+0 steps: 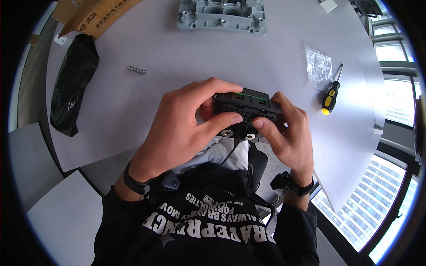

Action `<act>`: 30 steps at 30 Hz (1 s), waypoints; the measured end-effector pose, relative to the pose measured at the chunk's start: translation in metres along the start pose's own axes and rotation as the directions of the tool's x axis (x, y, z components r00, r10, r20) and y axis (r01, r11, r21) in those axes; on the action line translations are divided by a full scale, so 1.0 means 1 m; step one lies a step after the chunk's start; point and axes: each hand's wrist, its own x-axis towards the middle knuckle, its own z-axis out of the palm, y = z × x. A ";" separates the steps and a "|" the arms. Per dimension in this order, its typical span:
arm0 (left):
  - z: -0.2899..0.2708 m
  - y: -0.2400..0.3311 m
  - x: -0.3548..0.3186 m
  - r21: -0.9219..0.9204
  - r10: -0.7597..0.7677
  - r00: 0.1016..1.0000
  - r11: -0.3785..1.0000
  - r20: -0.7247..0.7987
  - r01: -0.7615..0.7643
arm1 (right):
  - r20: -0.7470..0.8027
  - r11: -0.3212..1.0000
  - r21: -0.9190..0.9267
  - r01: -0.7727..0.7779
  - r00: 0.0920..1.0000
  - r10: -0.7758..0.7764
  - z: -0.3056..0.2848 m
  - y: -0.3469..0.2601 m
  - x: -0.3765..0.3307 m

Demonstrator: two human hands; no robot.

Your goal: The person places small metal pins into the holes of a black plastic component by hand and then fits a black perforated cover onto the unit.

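Observation:
Between both hands, above the table's near edge, I hold a black multi-pin connector block (248,103). A green strip and a row of small pins run along its far side, and round metal-rimmed holes show on its near side. My left hand (188,117) grips its left end, with the thumb on the near face and the fingers over the far edge. My right hand (290,133) closes round the right end, thumb on the near face. The fingertips under the block are hidden.
A grey metal housing (222,22) lies at the far middle. To the left are a short row of small metal parts (136,69), a black plastic bag (74,86) and a cardboard box (104,20). A clear plastic bag (318,66) and a yellow-black screwdriver (330,97) lie right.

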 end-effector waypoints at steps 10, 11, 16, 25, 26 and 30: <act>0.006 0.001 -0.002 -0.030 -0.094 0.995 0.995 -0.044 0.093 | -0.037 0.995 0.099 0.012 0.999 -0.008 0.004 0.006 0.000; 0.006 0.001 -0.002 -0.021 -0.095 0.994 0.995 -0.058 0.094 | -0.036 0.995 0.100 0.012 0.999 -0.008 0.004 0.006 0.000; 0.006 -0.005 -0.002 0.016 -0.017 0.998 1.000 -0.062 0.018 | -0.043 0.998 0.037 0.049 0.998 -0.048 0.005 0.011 -0.001; 0.002 -0.003 0.000 -0.035 -0.038 0.999 0.999 0.015 0.039 | -0.010 0.996 0.089 -0.034 0.999 0.035 0.008 0.012 -0.001; 0.001 -0.003 0.001 -0.026 -0.028 0.999 0.999 0.028 0.029 | -0.013 0.996 0.087 -0.031 0.999 0.032 0.007 0.011 -0.001; -0.002 -0.002 0.005 0.042 0.031 0.999 0.999 0.028 -0.032 | -0.002 0.997 0.066 -0.044 0.999 0.044 0.005 0.007 0.000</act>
